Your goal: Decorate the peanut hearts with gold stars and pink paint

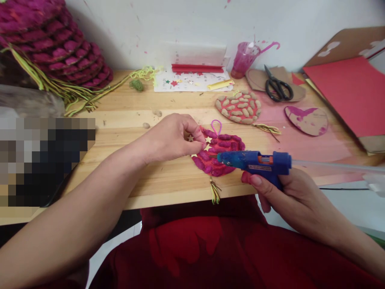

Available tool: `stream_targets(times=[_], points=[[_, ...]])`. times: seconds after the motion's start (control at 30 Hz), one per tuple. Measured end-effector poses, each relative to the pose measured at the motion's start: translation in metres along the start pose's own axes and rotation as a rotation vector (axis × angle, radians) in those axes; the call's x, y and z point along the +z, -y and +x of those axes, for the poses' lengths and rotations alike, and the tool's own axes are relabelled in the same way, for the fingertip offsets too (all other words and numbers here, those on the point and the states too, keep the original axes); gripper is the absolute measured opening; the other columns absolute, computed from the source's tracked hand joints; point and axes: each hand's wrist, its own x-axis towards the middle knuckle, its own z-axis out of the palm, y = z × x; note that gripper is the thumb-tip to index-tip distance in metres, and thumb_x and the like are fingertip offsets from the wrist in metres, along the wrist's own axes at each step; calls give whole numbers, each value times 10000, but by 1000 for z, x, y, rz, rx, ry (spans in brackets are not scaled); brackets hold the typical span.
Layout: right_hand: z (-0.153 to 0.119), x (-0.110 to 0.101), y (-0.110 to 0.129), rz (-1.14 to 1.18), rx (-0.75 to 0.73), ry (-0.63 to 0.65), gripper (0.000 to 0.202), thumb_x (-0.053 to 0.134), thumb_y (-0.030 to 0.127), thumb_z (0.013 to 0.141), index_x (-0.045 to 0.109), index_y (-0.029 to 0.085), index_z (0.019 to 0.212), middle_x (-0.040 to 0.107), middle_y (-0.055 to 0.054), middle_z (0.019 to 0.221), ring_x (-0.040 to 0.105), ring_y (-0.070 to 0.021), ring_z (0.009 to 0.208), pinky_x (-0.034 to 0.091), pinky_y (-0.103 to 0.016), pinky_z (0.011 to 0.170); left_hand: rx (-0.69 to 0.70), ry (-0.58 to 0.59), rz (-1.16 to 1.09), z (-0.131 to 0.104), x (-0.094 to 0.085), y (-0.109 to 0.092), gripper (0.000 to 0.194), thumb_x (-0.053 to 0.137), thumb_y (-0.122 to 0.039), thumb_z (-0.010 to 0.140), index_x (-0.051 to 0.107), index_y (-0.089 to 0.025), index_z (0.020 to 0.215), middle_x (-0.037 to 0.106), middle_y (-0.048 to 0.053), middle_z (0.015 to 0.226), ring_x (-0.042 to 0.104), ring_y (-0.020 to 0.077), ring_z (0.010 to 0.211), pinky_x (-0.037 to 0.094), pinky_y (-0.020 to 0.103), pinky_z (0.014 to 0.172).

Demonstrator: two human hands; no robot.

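My right hand [276,192] is wrapped round the handle of a blue glue gun [258,161], its nozzle pointing left, over a heart-shaped piece covered with magenta-painted peanuts [230,140]. A pink loop stands at the top of that piece and a green and brown tassel [214,192] hangs over the table's front edge. My left hand [177,136] is above the left side of the piece, with thumb and fingers pinched together; what they hold, if anything, is hidden. Small gold stars [208,139] show around the fingertips.
Behind lie a heart with plain peanuts [239,107], black scissors [279,88], a cardboard heart [306,120] and a pink cup [244,60]. Red sheets [345,92] are at right. A white sheet with stars [162,82], yellow-green strings [54,86] and a large magenta object [60,48] are back left.
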Motion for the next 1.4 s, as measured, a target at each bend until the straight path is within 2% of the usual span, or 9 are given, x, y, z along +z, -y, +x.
stream_targets(times=[0.43, 0.63, 0.77, 0.9, 1.03, 1.13, 1.27, 1.4], points=[[2, 0, 3, -17, -34, -10, 457, 543, 492, 1021, 541, 240, 639, 593, 39, 476, 557, -124, 418, 399, -241, 426, -1, -1, -13, 1, 1, -1, 39, 741, -214, 724, 773, -207, 703, 738, 24, 788, 685, 171, 724, 546, 300, 714], [2, -2, 5, -48, -68, -23, 396, 547, 468, 1027, 569, 237, 707, 585, 49, 498, 543, -127, 462, 406, -251, 475, -2, -1, 4, 1, 1, -2, 36, 745, -184, 715, 773, -200, 698, 740, 23, 789, 678, 164, 710, 537, 293, 701], [1, -5, 8, -90, -44, -13, 440, 533, 517, 1021, 560, 230, 689, 587, 28, 521, 534, -139, 507, 408, -267, 507, -1, 1, 12, 0, 1, -2, 41, 741, -180, 713, 776, -200, 705, 740, 18, 788, 679, 159, 710, 532, 283, 695], [-1, -8, 8, -112, 66, 24, 551, 513, 629, 991, 518, 225, 616, 584, -1, 518, 520, -144, 484, 367, -282, 470, 0, 13, 19, 0, 0, -2, 45, 734, -184, 712, 776, -201, 706, 738, 12, 782, 672, 151, 701, 524, 271, 684], [-1, -11, 3, 54, 246, 137, 603, 554, 716, 931, 575, 214, 598, 629, -29, 519, 582, -157, 483, 400, -263, 447, -7, 11, 18, 1, 0, -2, 54, 725, -191, 710, 778, -201, 711, 743, 15, 784, 673, 153, 708, 526, 273, 695], [1, -10, -3, 274, 297, 123, 629, 567, 742, 909, 619, 205, 585, 631, -44, 488, 543, -134, 429, 359, -242, 401, -32, 7, 11, 1, 0, -2, 56, 725, -208, 705, 779, -197, 717, 754, 20, 793, 682, 159, 729, 535, 274, 709], [11, -2, -12, 681, 318, -59, 526, 641, 732, 865, 659, 219, 752, 656, -23, 493, 508, -121, 371, 349, -227, 380, -54, -2, -16, 0, -1, -3, 59, 731, -241, 703, 766, -193, 705, 752, 14, 767, 685, 155, 720, 542, 264, 696], [20, 3, -23, 849, 320, -274, 448, 751, 661, 801, 663, 222, 800, 650, -3, 530, 506, -116, 383, 320, -227, 376, -80, -7, -40, -3, 0, -9, 67, 727, -251, 726, 760, -197, 704, 740, 12, 711, 685, 159, 676, 548, 277, 669]])
